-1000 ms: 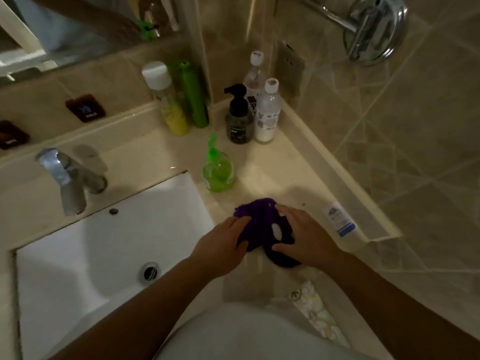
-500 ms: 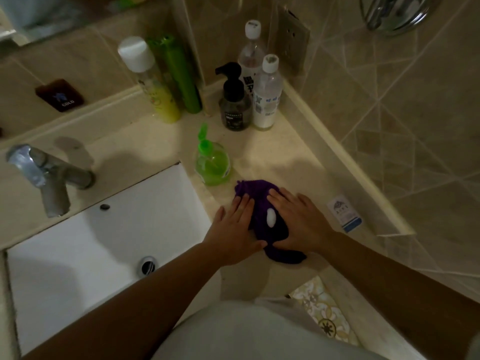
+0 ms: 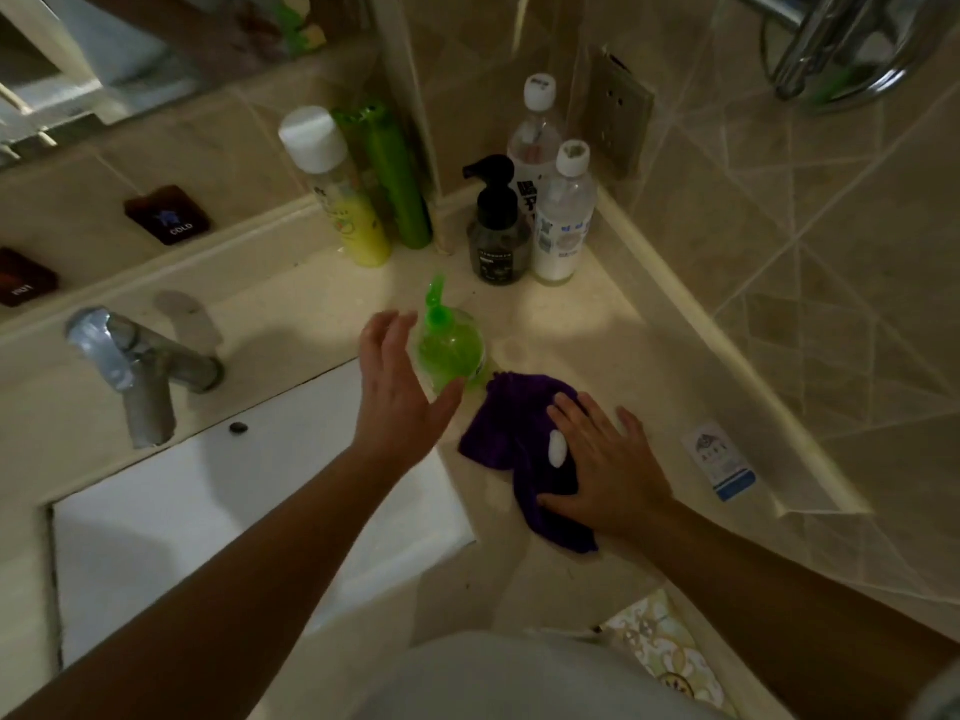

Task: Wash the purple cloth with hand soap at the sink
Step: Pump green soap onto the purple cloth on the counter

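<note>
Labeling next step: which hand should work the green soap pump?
Left. The left hand hangs open right beside the green soap bottle, holding nothing. The right hand lies flat on the purple cloth, pinning it to the counter.

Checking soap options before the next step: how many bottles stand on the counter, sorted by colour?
Green: 2, a round pump bottle and a tall can
Yellow with white cap: 1
Dark pump bottle: 1
Clear with white caps: 2
Total: 6
</note>
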